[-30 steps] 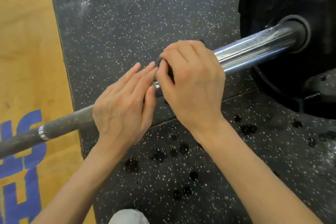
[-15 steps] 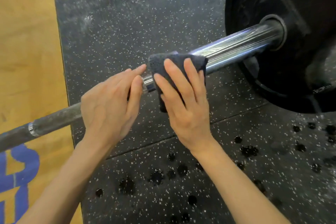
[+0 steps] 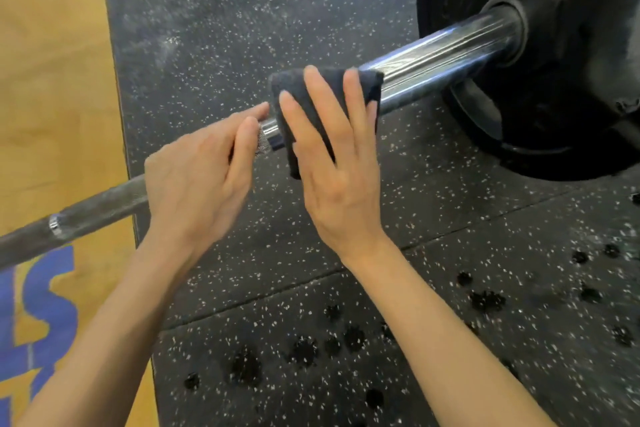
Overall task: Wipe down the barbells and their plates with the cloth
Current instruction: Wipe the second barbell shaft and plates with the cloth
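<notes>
Right hand lies flat, fingers straight and slightly spread, pressing the dark cloth against the near side of the barbell. I see the cloth draped over the inner end of the chrome sleeve, just beside the collar, with one edge hanging below the bar behind my palm. My left hand is wrapped loosely over the knurled shaft right next to the cloth, fingers curled around the bar and thumb along its near side, steadying it. The two hands are close but not touching.

I judge this to be the sleeve-wiping step, only started: bright chrome runs bare from the cloth's far edge up to the black plate, which stands on the speckled rubber floor and does not look touched. The grey shaft runs off to the left over the wooden platform.

For the next move I would want the right hand to curl around the cloth so that it wraps the sleeve, then slide toward the plate hub with steady pressure, while the left keeps the bar from rolling. An open palm only reaches the near face; the underside and back need a wrapped grip or a twist. The cloth could slip off if pressure drops.
</notes>
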{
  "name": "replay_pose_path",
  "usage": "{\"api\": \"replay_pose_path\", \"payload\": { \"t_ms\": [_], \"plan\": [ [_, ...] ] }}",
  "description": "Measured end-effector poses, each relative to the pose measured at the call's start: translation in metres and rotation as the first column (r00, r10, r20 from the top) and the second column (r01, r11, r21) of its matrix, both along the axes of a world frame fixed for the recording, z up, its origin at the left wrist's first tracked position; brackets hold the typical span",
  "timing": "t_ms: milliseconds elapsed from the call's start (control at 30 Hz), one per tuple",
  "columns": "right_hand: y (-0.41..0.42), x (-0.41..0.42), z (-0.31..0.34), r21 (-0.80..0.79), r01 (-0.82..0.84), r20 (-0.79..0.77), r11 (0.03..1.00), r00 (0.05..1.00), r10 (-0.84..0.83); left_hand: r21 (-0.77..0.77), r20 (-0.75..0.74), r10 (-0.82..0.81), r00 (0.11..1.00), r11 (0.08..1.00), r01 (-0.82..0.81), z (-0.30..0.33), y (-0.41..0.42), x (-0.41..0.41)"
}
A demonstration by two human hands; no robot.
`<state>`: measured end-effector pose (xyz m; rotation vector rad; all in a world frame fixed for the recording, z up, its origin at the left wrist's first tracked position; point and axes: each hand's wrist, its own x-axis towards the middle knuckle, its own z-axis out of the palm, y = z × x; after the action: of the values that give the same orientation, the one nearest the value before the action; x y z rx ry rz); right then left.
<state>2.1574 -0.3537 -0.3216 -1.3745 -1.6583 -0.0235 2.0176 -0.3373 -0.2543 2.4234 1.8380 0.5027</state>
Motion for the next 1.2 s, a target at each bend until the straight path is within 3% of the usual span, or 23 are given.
{"api": "replay_pose_path", "payload": {
  "t_ms": [133,333,567,933,1100,1200],
  "plan": [
    [0.031,-0.005,0.03,0.044,0.055,0.035,0.998,0.998,-0.056,-0.018,0.013,0.03,0.999,0.999,-0.03,0.0,0.002,-0.002],
    [-0.014,0.002,0.006,-0.009,0.043,0.068,0.999,0.997,-0.043,-0.036,0.022,0.03,0.999,0.999,-0.029,0.003,-0.006,0.001],
    [0.018,-0.001,0.049,-0.105,0.071,0.087,0.992,0.994,-0.062,-0.04,0.038,0.026,0.999,0.999,-0.024,-0.005,-0.023,0.003],
    [-0.031,0.012,0.041,-0.083,-0.051,-0.051,0.995,0.998,0.047,-0.04,-0.003,-0.005,1.0,0.999,0.005,-0.008,-0.055,0.005],
    [-0.044,0.012,0.049,-0.119,-0.041,-0.191,0.992,0.982,0.018,0.007,0.019,-0.026,0.999,1.0,0.026,-0.011,-0.073,0.009],
    [-0.046,0.013,0.056,-0.177,0.006,-0.167,0.984,0.985,-0.036,0.053,0.004,-0.045,0.999,0.998,0.044,-0.012,-0.083,0.01]
  ]
}}
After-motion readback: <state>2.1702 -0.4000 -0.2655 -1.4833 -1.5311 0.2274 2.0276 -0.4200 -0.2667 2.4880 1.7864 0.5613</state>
